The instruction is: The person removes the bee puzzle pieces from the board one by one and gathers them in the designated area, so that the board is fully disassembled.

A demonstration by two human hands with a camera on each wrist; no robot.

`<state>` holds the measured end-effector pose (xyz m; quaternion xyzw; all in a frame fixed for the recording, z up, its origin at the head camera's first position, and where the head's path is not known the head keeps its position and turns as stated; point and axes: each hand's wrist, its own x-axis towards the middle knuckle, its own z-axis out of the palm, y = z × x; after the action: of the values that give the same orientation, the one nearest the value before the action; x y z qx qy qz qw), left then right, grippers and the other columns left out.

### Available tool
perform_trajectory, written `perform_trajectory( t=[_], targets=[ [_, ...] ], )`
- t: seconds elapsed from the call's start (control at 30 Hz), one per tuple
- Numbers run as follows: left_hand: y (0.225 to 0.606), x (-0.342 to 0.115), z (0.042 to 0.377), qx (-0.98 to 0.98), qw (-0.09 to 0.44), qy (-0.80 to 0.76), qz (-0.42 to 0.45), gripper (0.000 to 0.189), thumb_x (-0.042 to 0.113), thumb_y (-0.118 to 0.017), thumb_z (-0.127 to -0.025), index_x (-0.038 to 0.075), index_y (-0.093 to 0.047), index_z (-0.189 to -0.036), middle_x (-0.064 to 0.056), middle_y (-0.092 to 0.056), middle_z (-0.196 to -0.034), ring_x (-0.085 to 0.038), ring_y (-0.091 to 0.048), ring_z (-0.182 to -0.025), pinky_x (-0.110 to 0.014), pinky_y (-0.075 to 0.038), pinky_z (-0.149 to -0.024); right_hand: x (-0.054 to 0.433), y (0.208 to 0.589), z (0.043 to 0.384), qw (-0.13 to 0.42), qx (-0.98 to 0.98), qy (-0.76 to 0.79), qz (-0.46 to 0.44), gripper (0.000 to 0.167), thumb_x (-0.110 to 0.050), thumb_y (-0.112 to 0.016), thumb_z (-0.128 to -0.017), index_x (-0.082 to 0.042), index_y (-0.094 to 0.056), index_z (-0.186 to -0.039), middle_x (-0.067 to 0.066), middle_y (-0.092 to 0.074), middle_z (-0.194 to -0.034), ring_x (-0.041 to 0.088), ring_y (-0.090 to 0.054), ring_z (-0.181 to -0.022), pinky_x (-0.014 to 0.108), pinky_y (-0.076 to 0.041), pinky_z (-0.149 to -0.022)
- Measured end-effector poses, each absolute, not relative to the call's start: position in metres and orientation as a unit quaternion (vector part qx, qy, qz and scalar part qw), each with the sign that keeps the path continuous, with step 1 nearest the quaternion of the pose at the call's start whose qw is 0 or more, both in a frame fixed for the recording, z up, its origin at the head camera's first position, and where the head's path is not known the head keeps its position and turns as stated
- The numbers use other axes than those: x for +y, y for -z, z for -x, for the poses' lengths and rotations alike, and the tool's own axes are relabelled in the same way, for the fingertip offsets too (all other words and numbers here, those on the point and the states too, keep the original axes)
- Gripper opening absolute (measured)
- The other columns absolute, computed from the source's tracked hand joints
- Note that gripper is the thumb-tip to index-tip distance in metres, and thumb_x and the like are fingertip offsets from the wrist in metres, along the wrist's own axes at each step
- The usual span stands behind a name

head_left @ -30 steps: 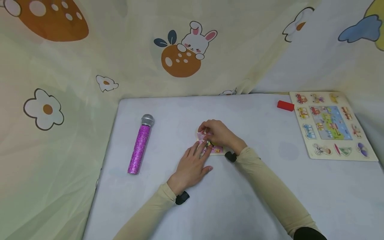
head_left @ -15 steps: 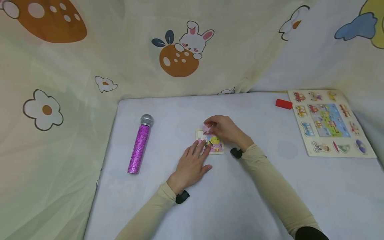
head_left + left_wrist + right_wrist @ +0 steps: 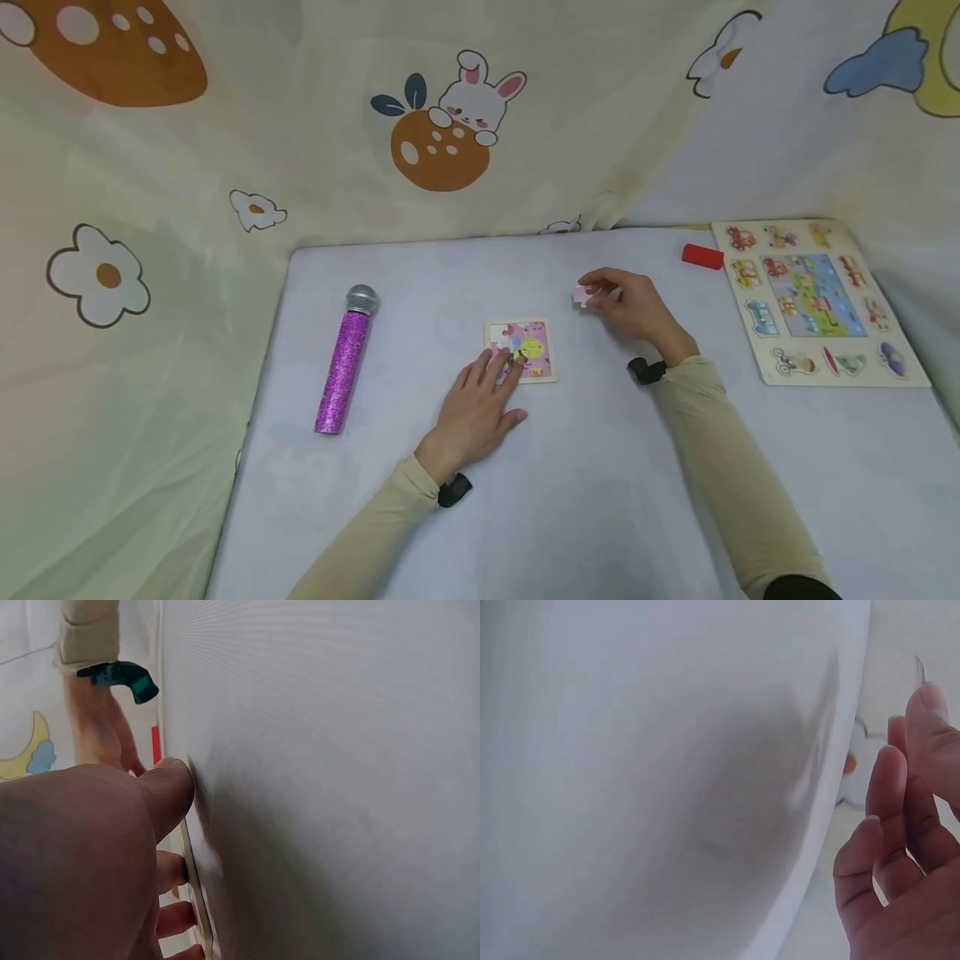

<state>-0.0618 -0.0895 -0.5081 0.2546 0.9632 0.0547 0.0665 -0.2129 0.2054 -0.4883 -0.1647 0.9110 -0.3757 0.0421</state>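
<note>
We noted L hand (image 3: 472,412) spread, fingers part-hiding jigsaw bd (image 3: 498,336); R hand (image 3: 633,307) pinched pink puzzle pc (image 3: 581,295), partly obscured.

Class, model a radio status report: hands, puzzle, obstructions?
Left hand touching puzzle. Right hand pinching pink piece, apart from puzzle. No obstruction seen between piece and puzzle.

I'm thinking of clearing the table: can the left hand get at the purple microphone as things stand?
Probably yes: the left hand touches the small puzzle without gripping it, and nothing stands between that hand and the purple microphone.
</note>
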Motion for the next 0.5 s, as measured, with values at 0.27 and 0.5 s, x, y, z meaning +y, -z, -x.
perform_trajectory(
  t=[0.27,0.5],
  targets=[
    [0.507,-0.089,0.061,0.965,0.076,-0.059,-0.245,0.076,0.055,-0.054,-0.107,0.015,-0.032,-0.168,-0.013,-0.028,-0.174,-0.037,-0.022,-0.163,-0.051,-0.030,-0.128,0.220,0.491,0.217,0.052,0.914,0.368,0.162,0.030,-0.003,-0.075,-0.097,-0.008,-0.074,-0.127,0.015,-0.074,-0.123,0.029,-0.063,-0.101,0.045,-0.052,-0.091],
    [0.506,-0.087,0.061,0.964,0.087,-0.069,-0.241,0.077,0.055,-0.054,-0.107,0.015,-0.031,-0.169,-0.012,-0.026,-0.175,-0.036,-0.019,-0.163,-0.052,-0.028,-0.129,0.220,0.496,0.217,0.082,0.918,0.359,0.147,0.033,-0.004,-0.078,-0.095,-0.009,-0.076,-0.127,0.014,-0.071,-0.126,0.029,-0.061,-0.103,0.043,-0.050,-0.092]
  ],
)
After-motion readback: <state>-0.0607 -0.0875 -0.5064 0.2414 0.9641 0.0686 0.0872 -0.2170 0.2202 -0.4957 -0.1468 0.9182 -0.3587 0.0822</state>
